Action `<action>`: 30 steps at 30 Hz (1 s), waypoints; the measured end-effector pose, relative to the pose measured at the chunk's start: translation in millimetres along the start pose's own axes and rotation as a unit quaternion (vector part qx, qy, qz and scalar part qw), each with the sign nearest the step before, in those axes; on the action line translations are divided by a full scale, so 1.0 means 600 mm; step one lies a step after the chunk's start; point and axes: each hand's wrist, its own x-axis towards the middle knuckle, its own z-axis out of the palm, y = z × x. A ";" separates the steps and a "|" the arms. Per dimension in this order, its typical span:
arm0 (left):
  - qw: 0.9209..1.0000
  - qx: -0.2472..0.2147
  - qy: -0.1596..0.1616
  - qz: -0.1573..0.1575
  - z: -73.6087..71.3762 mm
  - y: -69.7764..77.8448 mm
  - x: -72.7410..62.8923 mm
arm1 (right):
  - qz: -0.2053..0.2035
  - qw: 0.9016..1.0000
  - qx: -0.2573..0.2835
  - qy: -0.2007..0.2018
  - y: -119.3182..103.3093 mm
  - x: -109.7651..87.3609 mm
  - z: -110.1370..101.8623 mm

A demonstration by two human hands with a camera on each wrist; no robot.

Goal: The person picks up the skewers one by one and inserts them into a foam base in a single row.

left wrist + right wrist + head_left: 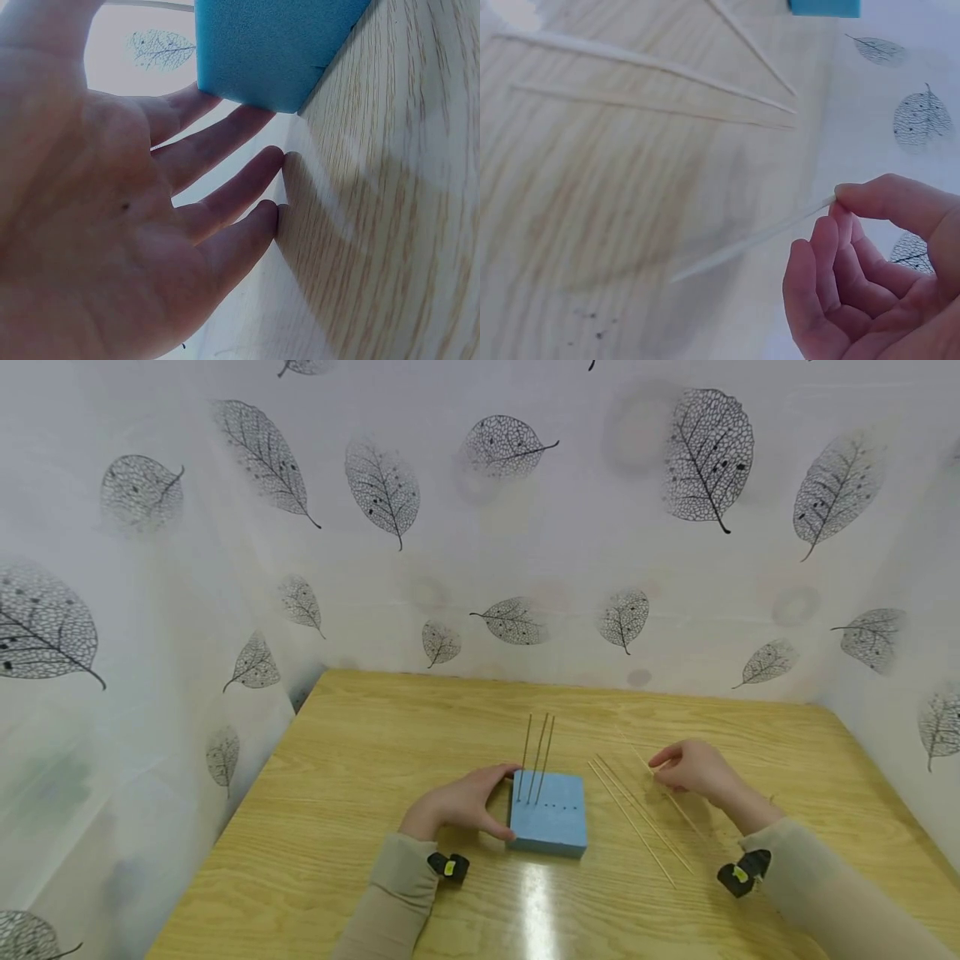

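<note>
A blue foam block (551, 822) sits on the table with three thin wooden skewers (537, 758) standing in its left part. A row of small dark holes (564, 807) runs to the right of them. My left hand (468, 799) holds the block at its left side, thumb at the near corner and fingers at the far one. In the left wrist view two fingertips lie against the block (262, 52), and the other two reach the tabletop. Thumb and fingertips of my right hand (697, 770) pinch one end region of a pale skewer (754, 240), which slants over the table.
Loose skewers (632, 824) lie slantwise on the wooden table (360, 760) between the block and my right hand. A white curtain (450, 552) with a leaf print hangs behind the table and along its sides.
</note>
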 end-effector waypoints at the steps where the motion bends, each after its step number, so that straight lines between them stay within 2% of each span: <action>1: 1.000 -0.001 0.000 0.000 0.001 0.000 0.000 | -0.004 1.000 0.008 0.000 -0.002 -0.002 -0.003; 7: 1.000 -0.002 0.001 0.003 0.001 0.001 -0.001 | -0.025 0.997 0.067 0.022 -0.026 -0.012 -0.016; 15: 1.000 -0.005 0.003 0.005 -0.002 0.000 0.000 | -0.070 0.981 0.170 0.067 -0.070 -0.031 -0.011; 19: 1.000 -0.007 0.000 0.006 -0.003 0.000 0.001 | -0.088 0.970 0.206 0.099 -0.091 -0.044 -0.002; 24: 1.000 -0.009 -0.001 0.002 -0.004 0.001 -0.001 | -0.131 0.949 0.253 0.137 -0.116 -0.057 0.020; 30: 1.000 -0.001 -0.001 0.004 -0.003 0.001 0.001 | -0.167 0.927 0.294 0.161 -0.145 -0.069 0.049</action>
